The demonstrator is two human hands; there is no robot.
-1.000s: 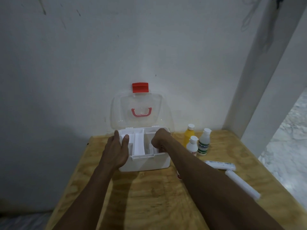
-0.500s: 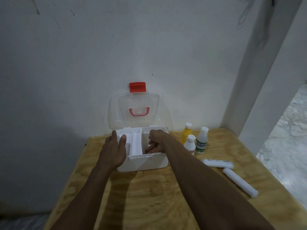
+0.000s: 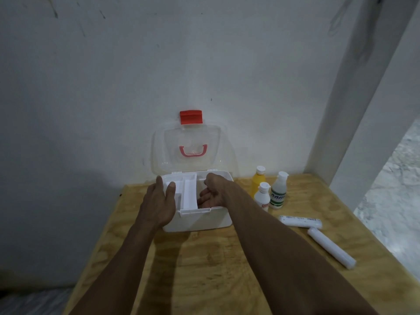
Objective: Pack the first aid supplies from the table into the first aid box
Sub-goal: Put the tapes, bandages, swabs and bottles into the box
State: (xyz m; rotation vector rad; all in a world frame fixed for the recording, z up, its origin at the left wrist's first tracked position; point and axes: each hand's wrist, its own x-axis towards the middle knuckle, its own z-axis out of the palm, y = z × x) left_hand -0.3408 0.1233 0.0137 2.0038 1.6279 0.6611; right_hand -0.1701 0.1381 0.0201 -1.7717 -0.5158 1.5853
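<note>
The white first aid box [image 3: 204, 220] stands open against the wall, its clear lid [image 3: 188, 146] upright with a red latch [image 3: 191, 117] on top. A white divided tray [image 3: 189, 194] sits inside. My left hand [image 3: 159, 201] grips the box's left end, thumb and fingers over the rim. My right hand [image 3: 212, 193] is down in the right compartment with curled fingers; what it holds, if anything, is hidden. To the right of the box stand a yellow bottle [image 3: 258, 181], a small white bottle [image 3: 262, 197] and a clear bottle with a green label [image 3: 278, 193].
Two white wrapped rolls [image 3: 300, 221] [image 3: 330, 247] lie on the wooden table [image 3: 204, 269] at the right. The wall is directly behind the box. A white pillar [image 3: 363, 110] rises at the table's back right corner, with marble floor [image 3: 397, 189] beyond the right edge.
My right hand has sunk from the box's rim deeper into the right compartment and turned its palm up. The left hand has stayed on the box's left end.
</note>
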